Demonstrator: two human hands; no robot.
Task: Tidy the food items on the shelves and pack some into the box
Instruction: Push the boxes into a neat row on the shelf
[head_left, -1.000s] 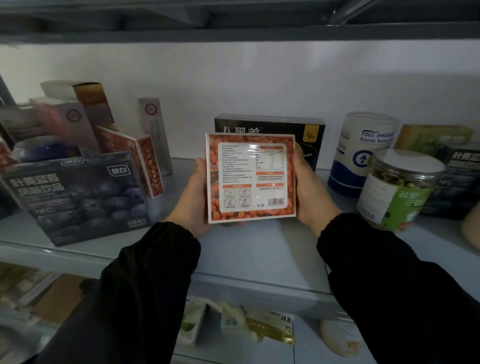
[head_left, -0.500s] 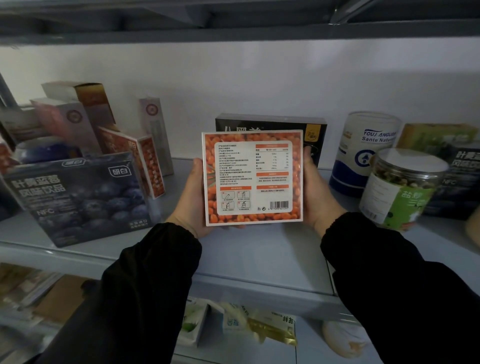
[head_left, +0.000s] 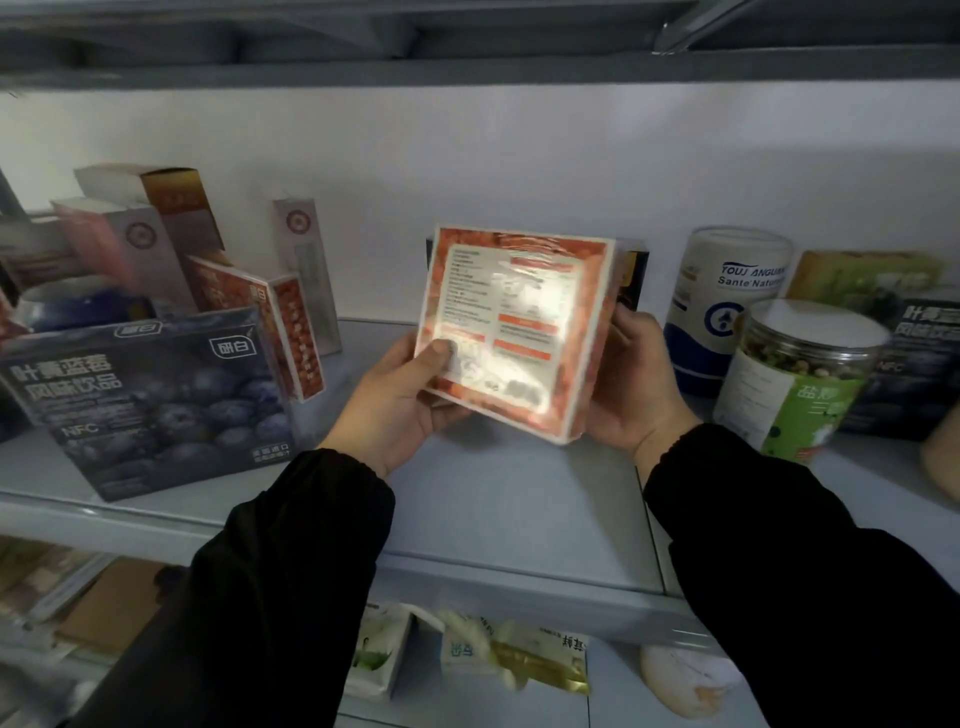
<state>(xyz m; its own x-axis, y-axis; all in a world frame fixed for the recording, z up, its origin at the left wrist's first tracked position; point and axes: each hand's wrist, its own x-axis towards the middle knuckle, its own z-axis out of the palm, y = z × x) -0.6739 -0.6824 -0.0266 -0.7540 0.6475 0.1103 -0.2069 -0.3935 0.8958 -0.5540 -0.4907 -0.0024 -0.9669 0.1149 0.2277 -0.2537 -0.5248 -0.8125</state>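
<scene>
Both hands grip a flat, square orange carton wrapped in clear film (head_left: 519, 332), holding it in the air above the grey metal shelf (head_left: 493, 509). The left hand (head_left: 395, 400) grips its lower left corner, thumb pressed on the printed face and fingers behind. The right hand (head_left: 634, 384) wraps its fingers round the right edge. The carton is tilted, its white label panel towards the camera; the print is blurred, and what is inside cannot be seen.

Directly behind it a black cardboard box (head_left: 636, 270) stands against the white back wall. To the right stands a white and blue cylindrical canister (head_left: 722, 312), closed. In front of it is a clear plastic jar with a white lid and green label (head_left: 800, 374), and small round greenish and pale pieces show through its wall up to near the lid.

At the left a dark blue carton printed with blueberries (head_left: 150, 400) stands near the shelf's front edge. Just behind it is a narrow orange carton (head_left: 291, 332), upright. Farther back a white and gold carton (head_left: 150, 202) has its top flap open; its contents are hidden.

On the shelf below lie white and gold packets (head_left: 514, 654).
</scene>
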